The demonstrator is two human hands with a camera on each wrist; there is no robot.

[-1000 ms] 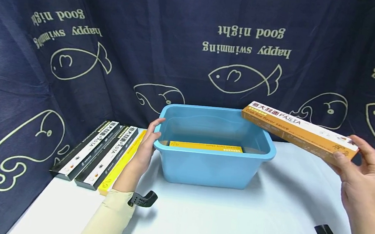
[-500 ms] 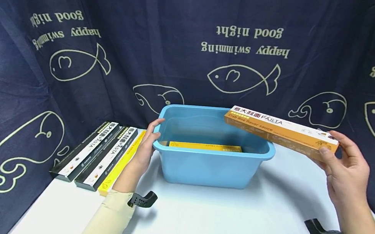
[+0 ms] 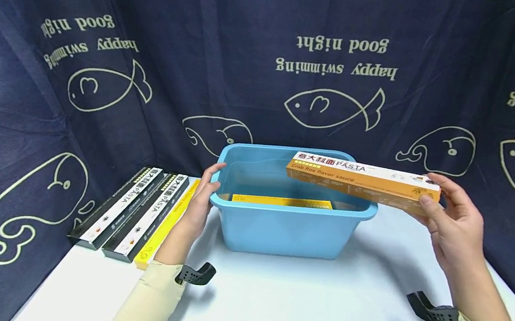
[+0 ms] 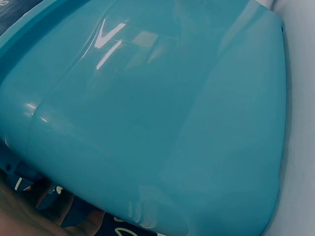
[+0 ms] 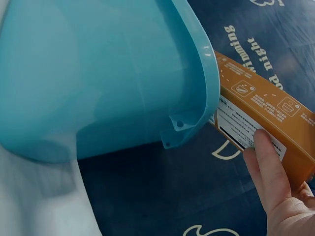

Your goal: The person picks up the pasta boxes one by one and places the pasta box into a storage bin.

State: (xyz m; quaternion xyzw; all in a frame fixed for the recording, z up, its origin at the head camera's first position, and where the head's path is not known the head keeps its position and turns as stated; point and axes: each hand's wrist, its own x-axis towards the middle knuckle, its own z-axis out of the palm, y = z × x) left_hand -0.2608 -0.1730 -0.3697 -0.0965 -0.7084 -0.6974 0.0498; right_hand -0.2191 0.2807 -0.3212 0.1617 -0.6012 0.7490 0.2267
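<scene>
A blue plastic bin (image 3: pixel 282 232) stands in the middle of the head view. My left hand (image 3: pixel 196 204) grips its left rim; the left wrist view shows those fingers (image 4: pixel 61 206) under the rim, partly out of sight. In my right hand (image 3: pixel 456 231) is an orange-and-white pasta box (image 3: pixel 360 181), labelled Crab Roe flavor sauce, pinched at its right end between thumb and fingers. The box's left end hangs over the bin's opening while its right end is outside, beyond the right rim. Inside the bin lies a yellow box (image 3: pixel 281 201), its lower part hidden by the front wall.
Left of the bin, two black-and-white pasta boxes (image 3: pixel 119 205) (image 3: pixel 148 217) and a yellow box (image 3: pixel 166 224) lie side by side on the white table (image 3: pixel 270 299). My left forearm partly covers that yellow box. A dark blue curtain (image 3: pixel 253 33) hangs behind.
My right hand has moved left with the pasta box, bringing its left end farther over the bin and turning the box more level. My left hand has stayed on the rim.
</scene>
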